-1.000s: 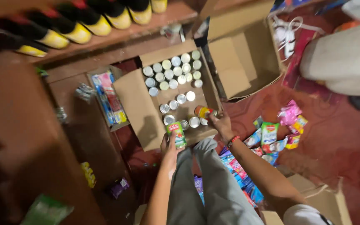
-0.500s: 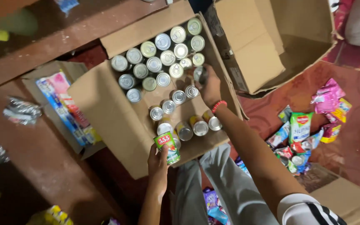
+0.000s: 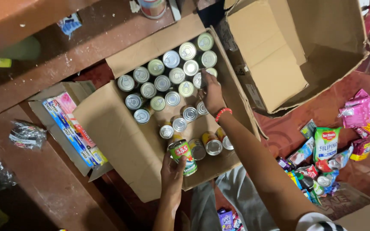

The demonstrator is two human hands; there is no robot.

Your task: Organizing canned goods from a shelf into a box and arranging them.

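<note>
Warm, fairly even light falls from above, brightest on the open cardboard box (image 3: 150,128) and the silver can lids (image 3: 171,59), which throw small glints. Toward seven to nine o'clock the wooden shelf (image 3: 43,179) sinks into deep shadow. Edges bend slightly from the wide lens, and the bottom corners look soft.

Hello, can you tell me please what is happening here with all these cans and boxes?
A person is working over an open cardboard box filled with small tin cans standing upright. The left hand holds a green-labelled can at the near edge of the box. The right hand, with a red bracelet on the wrist, reaches among the cans at the far side. A second, empty-looking cardboard box stands open to the right, and colourful sachets and packets lie on the red floor nearby.
</note>
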